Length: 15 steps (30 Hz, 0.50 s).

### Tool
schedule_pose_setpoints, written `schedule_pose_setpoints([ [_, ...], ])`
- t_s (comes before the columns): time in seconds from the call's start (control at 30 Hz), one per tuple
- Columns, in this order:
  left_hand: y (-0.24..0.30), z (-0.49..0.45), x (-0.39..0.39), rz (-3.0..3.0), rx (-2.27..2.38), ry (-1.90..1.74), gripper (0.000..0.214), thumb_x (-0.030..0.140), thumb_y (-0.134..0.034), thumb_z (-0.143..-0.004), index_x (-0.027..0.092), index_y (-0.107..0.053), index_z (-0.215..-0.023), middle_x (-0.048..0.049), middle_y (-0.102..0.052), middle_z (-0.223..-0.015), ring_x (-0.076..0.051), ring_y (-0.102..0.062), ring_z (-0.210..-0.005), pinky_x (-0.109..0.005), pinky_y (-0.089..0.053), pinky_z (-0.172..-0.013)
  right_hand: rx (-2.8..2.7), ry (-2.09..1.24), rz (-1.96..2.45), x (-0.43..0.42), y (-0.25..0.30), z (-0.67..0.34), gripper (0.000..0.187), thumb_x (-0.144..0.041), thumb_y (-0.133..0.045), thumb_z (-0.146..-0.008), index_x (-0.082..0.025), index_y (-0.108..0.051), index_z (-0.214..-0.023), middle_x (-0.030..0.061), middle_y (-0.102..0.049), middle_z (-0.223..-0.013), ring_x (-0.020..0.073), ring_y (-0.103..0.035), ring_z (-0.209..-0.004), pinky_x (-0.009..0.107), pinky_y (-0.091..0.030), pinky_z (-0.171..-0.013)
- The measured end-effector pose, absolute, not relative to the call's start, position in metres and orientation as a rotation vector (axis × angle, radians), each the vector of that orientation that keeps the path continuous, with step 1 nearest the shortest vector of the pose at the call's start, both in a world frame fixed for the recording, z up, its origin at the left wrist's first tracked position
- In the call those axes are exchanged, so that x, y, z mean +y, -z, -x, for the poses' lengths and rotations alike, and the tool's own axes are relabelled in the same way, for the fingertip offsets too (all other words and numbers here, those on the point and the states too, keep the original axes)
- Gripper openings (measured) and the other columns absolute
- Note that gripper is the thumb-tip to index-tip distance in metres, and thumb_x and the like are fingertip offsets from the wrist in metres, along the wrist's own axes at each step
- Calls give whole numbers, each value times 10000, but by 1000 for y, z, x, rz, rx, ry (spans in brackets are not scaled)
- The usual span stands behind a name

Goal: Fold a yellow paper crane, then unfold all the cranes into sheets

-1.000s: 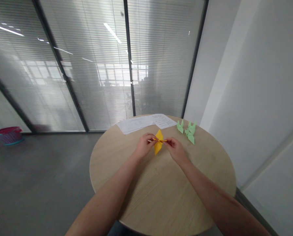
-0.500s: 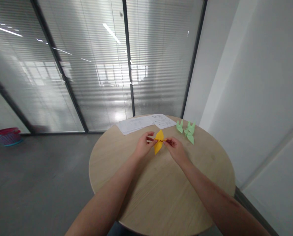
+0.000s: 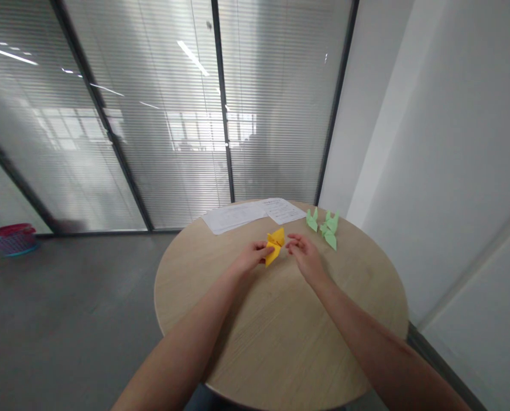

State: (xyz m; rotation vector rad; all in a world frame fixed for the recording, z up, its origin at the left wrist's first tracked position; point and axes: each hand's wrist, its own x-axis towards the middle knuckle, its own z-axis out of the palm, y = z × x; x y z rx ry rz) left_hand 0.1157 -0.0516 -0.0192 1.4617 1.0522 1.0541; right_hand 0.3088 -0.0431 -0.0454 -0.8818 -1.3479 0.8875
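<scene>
A yellow origami crane is pinched between the thumb and fingers of my left hand, above the middle of the round table. Its folded paper wings spread up and down from the grip. Just to the right of it, my right hand is apart from the paper, fingers slightly curled and spread, holding nothing. Several light green folded paper pieces stand on the table beyond my right hand.
The round wooden table fills the lower middle. White printed sheets lie along its far edge. A glass partition with blinds rises behind, and a white wall at the right. A red and blue basket sits on the floor far left.
My right hand has let go of the yellow origami crane and opened a little. The crane has turned and tilted in my left hand, which has closed more firmly on it.
</scene>
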Motion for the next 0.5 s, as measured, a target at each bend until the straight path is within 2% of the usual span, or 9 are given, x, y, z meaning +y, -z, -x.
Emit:
schedule_pose_setpoints([
  [0.07, 18, -115, -53, -1493, 1047, -1047, 482, 587, -778, -666, 132, -696, -803, -17, -620, -706, -135, -537, -642, -258, -388, -604, -1213, -1063, 941, -40, 46, -311, 350, -451, -633, -834, -246, -684, -1113, 55, -727, -909, 214, -660, -807, 353, -525, -748],
  [0.17, 20, -116, -53, -1530, 1029, -1026, 487, 587, -775, -657, 129, -688, -798, -12, -615, -708, -125, -511, -621, -258, -367, -593, -1120, -1370, 967, -38, 48, -312, 377, -554, -634, -848, -231, -721, -1022, 96, -738, -1003, 215, -664, -809, 341, -527, -697],
  [0.23, 21, -116, -52, -1558, 1024, -991, 471, 574, -773, -663, 130, -678, -789, -6, -605, -695, -121, -501, -609, -260, -365, -592, -1134, -1457, 930, -38, 50, -311, 384, -572, -672, -825, -225, -736, -976, 101, -737, -1055, 209, -665, -832, 328, -521, -703],
  [0.37, 23, -116, -52, -1620, 1024, -904, 447, 566, -735, -713, 132, -679, -804, -7, -592, -681, -121, -486, -593, -263, -349, -577, -1269, -1374, 873, -40, 51, -309, 346, -520, -767, -754, -229, -742, -940, 66, -746, -1036, 210, -660, -891, 313, -495, -755],
  [0.5, 23, -117, -53, -1641, 1025, -854, 505, 630, -716, -723, 133, -678, -801, -9, -573, -656, -120, -451, -567, -267, -313, -542, -1374, -1259, 908, -42, 49, -310, 329, -502, -764, -754, -230, -748, -939, 58, -749, -984, 231, -652, -908, 328, -478, -774],
])
